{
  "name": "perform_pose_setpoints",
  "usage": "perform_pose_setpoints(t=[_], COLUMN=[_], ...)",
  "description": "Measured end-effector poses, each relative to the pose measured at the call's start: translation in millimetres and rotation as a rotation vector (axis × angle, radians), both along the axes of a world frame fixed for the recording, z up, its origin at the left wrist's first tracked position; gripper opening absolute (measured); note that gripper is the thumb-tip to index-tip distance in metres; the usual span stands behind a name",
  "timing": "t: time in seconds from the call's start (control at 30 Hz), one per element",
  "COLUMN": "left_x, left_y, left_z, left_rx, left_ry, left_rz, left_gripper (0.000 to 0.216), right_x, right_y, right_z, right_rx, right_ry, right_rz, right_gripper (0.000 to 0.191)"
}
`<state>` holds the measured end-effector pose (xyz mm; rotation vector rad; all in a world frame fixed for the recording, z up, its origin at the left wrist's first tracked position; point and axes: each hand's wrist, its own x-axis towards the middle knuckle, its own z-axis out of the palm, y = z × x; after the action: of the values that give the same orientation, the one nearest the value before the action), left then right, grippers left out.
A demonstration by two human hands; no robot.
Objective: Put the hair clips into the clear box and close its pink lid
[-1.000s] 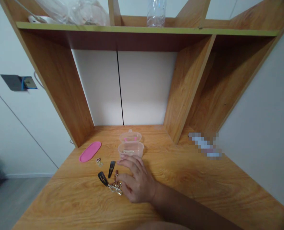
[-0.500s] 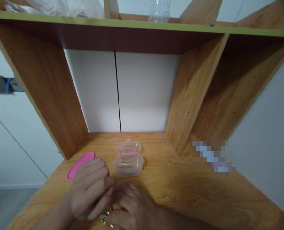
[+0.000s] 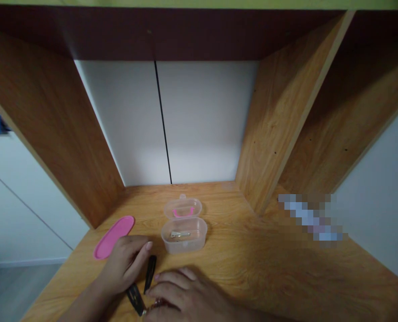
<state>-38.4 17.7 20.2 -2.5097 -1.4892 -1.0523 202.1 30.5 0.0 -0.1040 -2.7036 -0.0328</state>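
Hair clips (image 3: 150,273), 2 black, between left hand (image 3: 123,269) and right hand (image 3: 182,298)

Single head-worn view, angled forward and down over desk (image 3: 252,268); near range; hands at bottom edge, shelf underside along top.

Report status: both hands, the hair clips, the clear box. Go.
Left hand flat on desk, fingers beside two black hair clips. Right hand palm down, grip hidden. Clear box open, silver clip inside. Pink lid left of it, apart.
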Motion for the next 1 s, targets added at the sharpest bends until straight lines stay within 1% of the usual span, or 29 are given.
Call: perform_pose_setpoints(t=[0.1,0.17,0.27,0.37,0.53,0.67,0.73,0.8,0.87,0.9,1.0], left_x=[-3.2,-3.7,-2.8,-2.6,-4.3,-6.8,-9.1,-12.1,-15.3,-16.8,-19.5], left_y=[0.8,1.3,2.9,4.3,2.4,0.7,0.4,-0.2,-1.2,-1.8,-3.6], left_z=[-1.9,-2.5,-2.3,-0.9,6.1,12.9,16.0,19.5,23.7,25.7,30.3], left_rx=[-0.111,-0.177,-0.263,-0.321,-0.415,-0.462,-0.482,-0.511,-0.538,-0.547,-0.573], left_ry=[-0.042,-0.056,-0.066,-0.079,-0.009,0.083,0.103,0.111,0.123,0.131,0.158], left_rz=[0.009,0.004,-0.009,0.0,-0.007,-0.027,-0.008,0.01,0.026,0.033,0.037], left_gripper=[0.04,0.042,0.043,0.045,0.044,0.033,0.026,0.018,0.009,0.007,0.017], right_x=[1.6,0.4,-1.3,-1.9,-1.1,1.9,3.1,3.3,2.8,2.6,3.1], right_y=[-0.1,-0.3,-0.8,-2.0,-4.2,-6.0,-8.0,-10.6,-13.0,-13.8,-14.7], right_z=[3.0,2.2,-0.2,-0.5,4.3,11.7,16.7,21.9,26.2,27.6,29.2], right_rx=[0.108,0.15,0.15,0.099,-0.045,-0.189,-0.284,-0.401,-0.518,-0.566,-0.635], right_ry=[-0.01,-0.011,-0.021,-0.033,-0.06,-0.082,-0.039,0.067,0.183,0.216,0.195], right_rz=[-0.017,-0.015,-0.021,-0.033,-0.063,-0.079,-0.101,-0.154,-0.23,-0.267,-0.344], right_gripper=[0.031,0.033,0.035,0.033,0.03,0.039,0.035,0.029,0.027,0.026,0.023])
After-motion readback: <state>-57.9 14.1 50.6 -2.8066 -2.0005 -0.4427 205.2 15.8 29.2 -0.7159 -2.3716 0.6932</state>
